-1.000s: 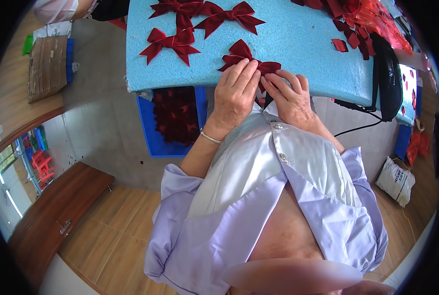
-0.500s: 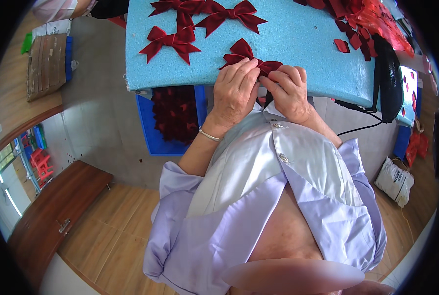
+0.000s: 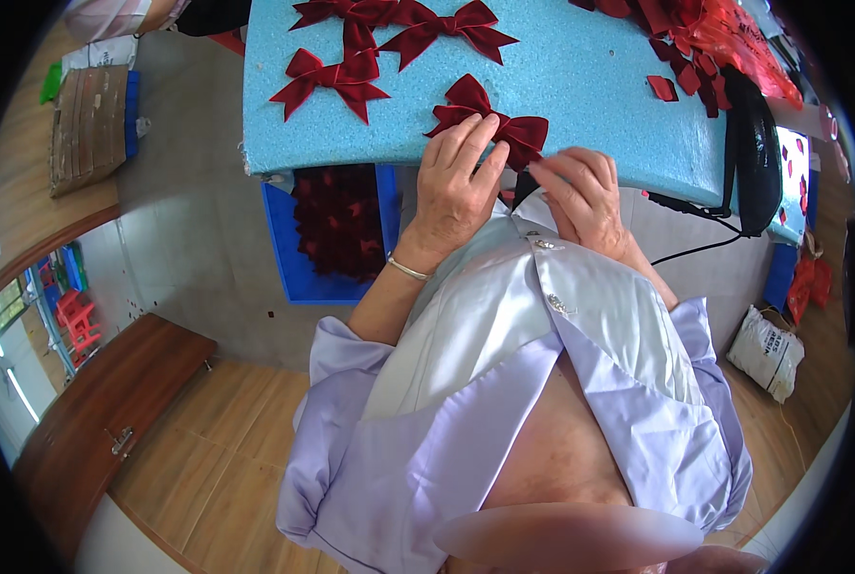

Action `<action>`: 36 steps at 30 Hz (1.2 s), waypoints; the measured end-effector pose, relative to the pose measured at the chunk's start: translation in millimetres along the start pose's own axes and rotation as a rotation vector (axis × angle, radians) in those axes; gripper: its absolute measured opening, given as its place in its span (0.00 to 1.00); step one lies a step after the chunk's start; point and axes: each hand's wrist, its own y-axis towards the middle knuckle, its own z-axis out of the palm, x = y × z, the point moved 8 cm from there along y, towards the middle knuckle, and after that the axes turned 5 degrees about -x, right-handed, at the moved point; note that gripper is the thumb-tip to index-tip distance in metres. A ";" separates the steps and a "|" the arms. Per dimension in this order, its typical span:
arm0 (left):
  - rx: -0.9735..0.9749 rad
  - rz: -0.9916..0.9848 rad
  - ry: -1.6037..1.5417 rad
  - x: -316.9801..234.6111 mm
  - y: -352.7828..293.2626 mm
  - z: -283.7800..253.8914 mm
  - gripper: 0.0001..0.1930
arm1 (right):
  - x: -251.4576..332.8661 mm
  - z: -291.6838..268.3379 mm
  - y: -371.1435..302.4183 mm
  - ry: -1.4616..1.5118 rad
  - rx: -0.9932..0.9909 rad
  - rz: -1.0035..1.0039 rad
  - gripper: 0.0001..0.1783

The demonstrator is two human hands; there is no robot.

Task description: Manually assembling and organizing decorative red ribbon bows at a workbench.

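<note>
A dark red velvet bow (image 3: 518,134) lies near the front edge of the light blue work surface (image 3: 599,105). My left hand (image 3: 456,187) grips its left and lower side, fingers bent over the ribbon and thumb against the knot area. Just right of the bow's lower tail is my right hand (image 3: 585,196), its fingers closed together with the tips beside the ribbon end. What those tips hold, if anything, is too small to make out. Several finished-looking red bows, such as one bow (image 3: 327,81), rest farther off to the left.
Red fabric pieces (image 3: 690,72) and a red plastic bag (image 3: 743,48) lie at the far right, beside a black bag-like object (image 3: 760,153). Below the surface on the left stands a blue bin (image 3: 298,285) full of dark red pieces. A black cable (image 3: 705,251) hangs at the right.
My right hand has drawn away from the bow's right loop, moving right and slightly down, so more of the bow shows. My left hand stays on the bow.
</note>
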 end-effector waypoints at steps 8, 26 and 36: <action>-0.006 -0.005 0.055 -2.1 -6.8 -7.7 0.13 | -29.8 -2.3 8.4 -0.086 0.040 0.094 0.19; -0.024 -0.052 0.158 -7.3 -5.7 11.5 0.14 | -59.0 9.3 36.7 -0.067 0.003 0.388 0.15; -0.066 -0.060 0.177 -8.8 -9.0 11.6 0.11 | -72.1 5.6 40.5 -0.171 -0.045 0.265 0.10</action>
